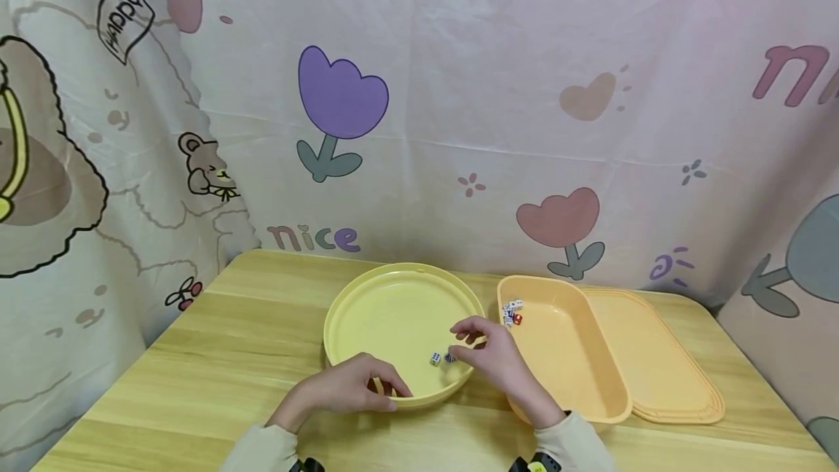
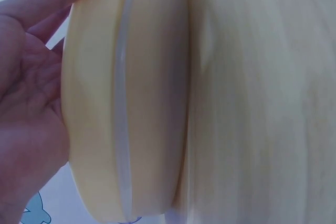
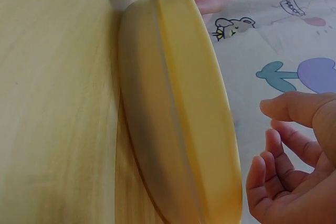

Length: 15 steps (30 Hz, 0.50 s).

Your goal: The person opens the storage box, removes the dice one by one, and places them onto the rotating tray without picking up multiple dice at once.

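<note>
A round yellow tray (image 1: 387, 312) stands on the table. My left hand (image 1: 357, 384) grips its near rim, fingers inside the wall and thumb outside; the left wrist view shows that hand (image 2: 31, 87) against the tray's side wall (image 2: 94, 103). Inside the tray, toward the right, lie a white die (image 1: 435, 359) and a darker die (image 1: 449, 358). Above them hovers my right hand (image 1: 491, 355), its thumb close by the darker die in the head view. In the right wrist view the right hand (image 3: 299, 156) has loosely bent fingers, the thumb apart from them, and nothing between.
To the right stands an orange rectangular bin (image 1: 570, 370), with several white dice (image 1: 507, 313) and a red die (image 1: 518, 319) at its far left corner. A matching flat lid (image 1: 662, 363) lies partly behind the bin. A printed cloth (image 1: 432, 93) hangs at the table's back edge.
</note>
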### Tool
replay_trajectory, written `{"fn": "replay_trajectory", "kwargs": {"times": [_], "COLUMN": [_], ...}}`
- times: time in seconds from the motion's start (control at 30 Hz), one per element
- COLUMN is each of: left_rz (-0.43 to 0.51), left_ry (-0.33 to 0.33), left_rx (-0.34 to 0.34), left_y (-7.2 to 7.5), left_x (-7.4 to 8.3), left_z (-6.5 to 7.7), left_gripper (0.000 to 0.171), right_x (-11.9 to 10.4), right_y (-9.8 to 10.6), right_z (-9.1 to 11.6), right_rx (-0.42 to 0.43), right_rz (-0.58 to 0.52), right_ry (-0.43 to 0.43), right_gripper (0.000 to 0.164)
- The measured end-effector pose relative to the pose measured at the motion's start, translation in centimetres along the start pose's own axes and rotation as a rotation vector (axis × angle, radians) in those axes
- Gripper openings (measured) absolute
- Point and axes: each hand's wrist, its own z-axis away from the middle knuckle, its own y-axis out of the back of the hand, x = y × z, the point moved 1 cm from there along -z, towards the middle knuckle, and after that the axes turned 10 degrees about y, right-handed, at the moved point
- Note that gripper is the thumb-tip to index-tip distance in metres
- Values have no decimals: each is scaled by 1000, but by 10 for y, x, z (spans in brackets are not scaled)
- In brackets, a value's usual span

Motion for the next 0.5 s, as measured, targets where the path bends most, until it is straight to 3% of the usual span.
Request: {"fn": "replay_trajectory", "kwargs": {"times": [0.5], "left_rz": [1], "left_ry": [10], "left_rx": [2], "left_y": [0], "left_x": [0], "left_z": [0], "left_gripper": [16], "right_x": [2], "right_y": [0], "right_z": [-1], "right_rx": [1], "right_rz": [19], "right_ry": [0], "right_gripper": [17]}}
